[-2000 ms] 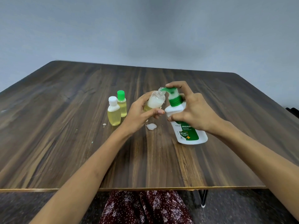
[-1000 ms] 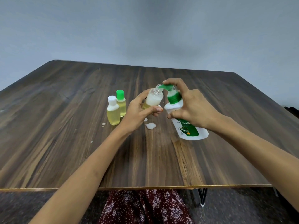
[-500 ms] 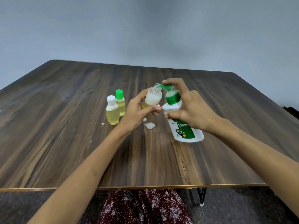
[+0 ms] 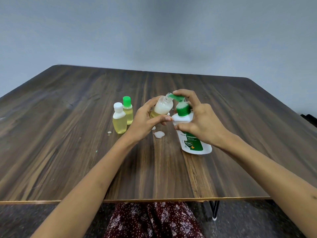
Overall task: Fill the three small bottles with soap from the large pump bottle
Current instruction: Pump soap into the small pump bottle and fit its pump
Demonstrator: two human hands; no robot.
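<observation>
Head view: left hand (image 4: 145, 121) hides open bottle's (image 4: 163, 107) base.

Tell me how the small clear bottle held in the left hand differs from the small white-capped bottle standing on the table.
The small clear bottle in the left hand is uncapped; the white-capped bottle is closed. The held bottle is tilted and lifted, its mouth at the green pump nozzle; the capped one stands upright on the dark wooden table. The held one shows white foam above yellow liquid; the capped one looks mostly yellow. Both are small clear plastic bottles.

Two capped bottles (image 4: 122, 117) stand left of the held bottle (image 4: 162, 107), pump bottle (image 4: 190, 134) right.
</observation>
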